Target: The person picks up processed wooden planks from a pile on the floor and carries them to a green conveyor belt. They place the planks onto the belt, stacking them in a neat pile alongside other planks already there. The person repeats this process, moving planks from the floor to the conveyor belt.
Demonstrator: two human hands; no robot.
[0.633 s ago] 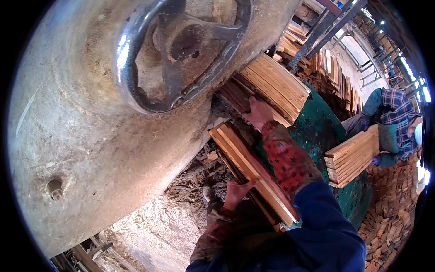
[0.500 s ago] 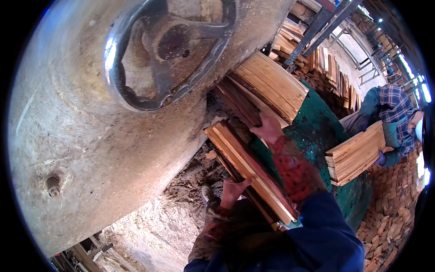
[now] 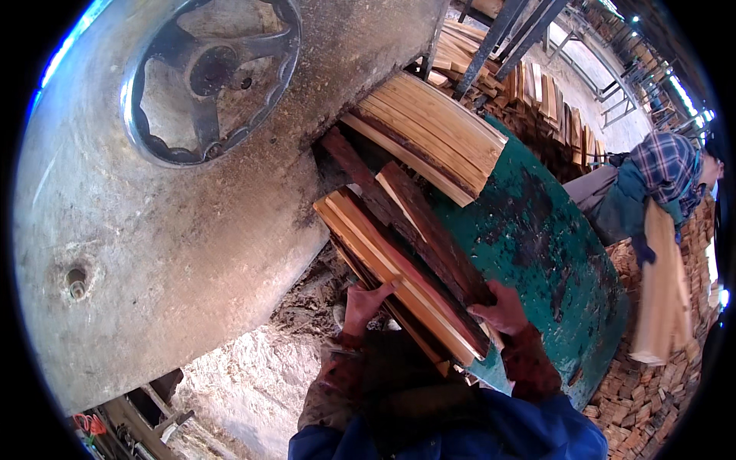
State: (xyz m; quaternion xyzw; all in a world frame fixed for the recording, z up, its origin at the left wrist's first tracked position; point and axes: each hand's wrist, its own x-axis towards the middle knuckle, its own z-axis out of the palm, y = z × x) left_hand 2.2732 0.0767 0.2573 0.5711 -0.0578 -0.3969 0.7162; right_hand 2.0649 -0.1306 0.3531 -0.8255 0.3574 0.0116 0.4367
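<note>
Right hand (image 3: pixel 502 308): we grip a bark-edged slab's (image 3: pixel 438 234) near end, fingers curled | slab: toward green table's (image 3: pixel 563 280) left edge, slanting forward-left from those nearer fingers | left hand (image 3: pixel 363 308): we clasp sawn boards (image 3: pixel 420 297), thumb atop (other fingers hidden)

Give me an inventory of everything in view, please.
machine housing: one, cream, left
handwheel: one, dark, on housing
bolt: one, brown, lower left
board stack: one, tan, upper centre
bark strip: one, brown, beside stack
bundle: one, tan strips, centre
offcut: one, brown, right of bundle
table: one, green, right of centre
metal legs: several, grey, top right
slats: many, tan, beyond table
co-worker: one, plaid shirt, far right
held boards: count unclear, tan, co-worker's hand
block pile: one, brown, lower right
left hand: one, reddish sleeve, on bundle
right hand: one, reddish sleeve, on offcut
</note>
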